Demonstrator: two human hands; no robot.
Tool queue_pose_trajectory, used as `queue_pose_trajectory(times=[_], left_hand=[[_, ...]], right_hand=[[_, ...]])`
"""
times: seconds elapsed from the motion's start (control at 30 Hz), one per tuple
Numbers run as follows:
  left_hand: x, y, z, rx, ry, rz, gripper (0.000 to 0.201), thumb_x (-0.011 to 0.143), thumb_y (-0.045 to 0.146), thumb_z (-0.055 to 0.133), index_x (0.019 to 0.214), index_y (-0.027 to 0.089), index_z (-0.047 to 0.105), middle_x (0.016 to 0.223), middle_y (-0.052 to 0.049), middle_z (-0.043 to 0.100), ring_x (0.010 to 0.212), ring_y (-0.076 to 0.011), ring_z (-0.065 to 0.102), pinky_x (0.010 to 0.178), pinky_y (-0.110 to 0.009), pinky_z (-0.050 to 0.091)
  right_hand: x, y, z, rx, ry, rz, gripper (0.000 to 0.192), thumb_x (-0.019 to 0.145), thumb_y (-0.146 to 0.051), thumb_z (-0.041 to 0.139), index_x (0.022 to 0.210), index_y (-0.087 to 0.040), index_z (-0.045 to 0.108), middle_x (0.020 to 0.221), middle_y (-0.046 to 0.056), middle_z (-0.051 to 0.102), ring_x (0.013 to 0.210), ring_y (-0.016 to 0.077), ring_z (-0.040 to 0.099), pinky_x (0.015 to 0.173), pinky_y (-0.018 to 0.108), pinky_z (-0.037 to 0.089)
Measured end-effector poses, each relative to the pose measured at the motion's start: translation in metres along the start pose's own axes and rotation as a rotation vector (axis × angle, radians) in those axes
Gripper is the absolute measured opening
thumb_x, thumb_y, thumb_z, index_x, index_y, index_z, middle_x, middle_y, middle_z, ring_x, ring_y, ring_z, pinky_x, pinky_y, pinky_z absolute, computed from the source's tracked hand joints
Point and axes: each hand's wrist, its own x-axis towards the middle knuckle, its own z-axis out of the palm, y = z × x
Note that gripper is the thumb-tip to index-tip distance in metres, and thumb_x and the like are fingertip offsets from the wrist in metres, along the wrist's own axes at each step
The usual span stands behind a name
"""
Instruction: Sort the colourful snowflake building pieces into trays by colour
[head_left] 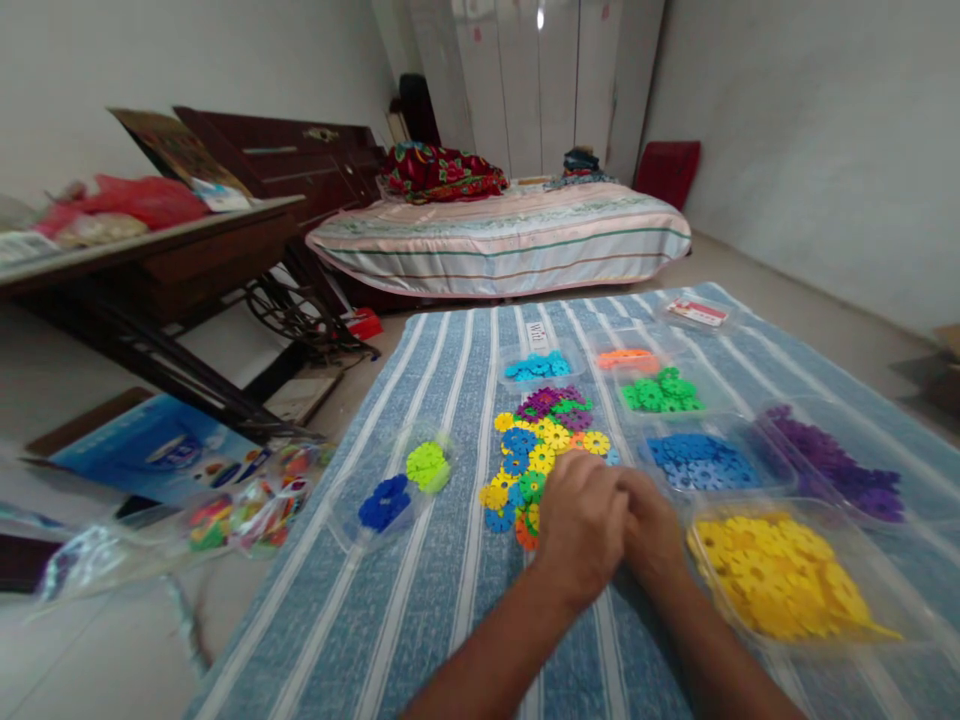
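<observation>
Flat multicoloured snowflake-disc cluster (pixel 536 450) on striped cloth (pixel 420 580)

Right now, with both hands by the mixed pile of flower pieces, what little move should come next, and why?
Probably lift one yellow piece from the mixed pile into the yellow tray. The left hand and right hand sit together at the pile's near edge, and that tray lies just right of them.

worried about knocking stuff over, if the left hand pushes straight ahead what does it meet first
The left hand points up the cloth, so it would likely meet the mixed pile of plastic flower pieces first; it already sits at its near edge, though depth is hard to judge.
</observation>
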Motion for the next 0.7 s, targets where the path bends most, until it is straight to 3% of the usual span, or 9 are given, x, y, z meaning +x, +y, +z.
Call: queue_pose_trajectory(times=[0.07,0.13,0.27,0.57,0.7], left_hand=[[-0.005,-0.026,-0.012,0.249,0.005,-0.103,0.013,0.084,0.021,0.052,0.092,0.017,0.062,0.111,-0.011,0.059,0.113,-0.0265,0.048,0.100,-0.047,0.037],[-0.008,-0.044,-0.022,0.418,-0.033,-0.209,0.014,0.081,0.024,0.058,0.092,0.016,0.061,0.111,-0.012,0.058,0.114,-0.0289,0.046,0.099,-0.047,0.038],[-0.011,-0.054,-0.029,0.565,-0.133,-0.319,0.016,0.080,0.030,0.061,0.088,0.016,0.061,0.101,-0.010,0.059,0.107,-0.0288,0.049,0.090,-0.044,0.042],[-0.011,-0.056,-0.026,0.465,-0.108,-0.299,0.014,0.076,0.019,0.062,0.089,0.015,0.058,0.099,-0.009,0.060,0.101,-0.0254,0.049,0.090,-0.040,0.040],[-0.010,-0.061,-0.031,0.322,-0.096,-0.289,0.002,0.077,0.017,0.058,0.077,0.019,0.058,0.084,-0.004,0.063,0.088,-0.0212,0.054,0.081,-0.034,0.042]], right_hand=[[0.005,0.003,-0.001,0.035,-0.008,0.005,0.024,0.082,-0.032,0.044,0.085,-0.021,0.065,0.085,0.005,0.066,0.085,0.0203,0.058,0.081,0.036,0.046],[0.007,0.006,-0.001,0.059,-0.006,0.015,0.023,0.082,-0.032,0.045,0.083,-0.021,0.065,0.087,0.005,0.066,0.087,0.0211,0.058,0.083,0.038,0.046],[0.006,0.008,0.003,0.060,-0.010,0.029,0.021,0.082,-0.032,0.046,0.084,-0.022,0.065,0.091,0.006,0.066,0.090,0.0221,0.058,0.087,0.040,0.045],[0.005,0.009,0.003,0.072,-0.004,0.018,0.019,0.082,-0.030,0.048,0.084,-0.021,0.065,0.091,0.006,0.066,0.091,0.0211,0.058,0.087,0.039,0.044],[0.006,0.006,0.002,0.078,-0.003,0.015,0.019,0.082,-0.030,0.047,0.082,-0.021,0.064,0.088,0.005,0.066,0.088,0.0207,0.058,0.085,0.037,0.045]])
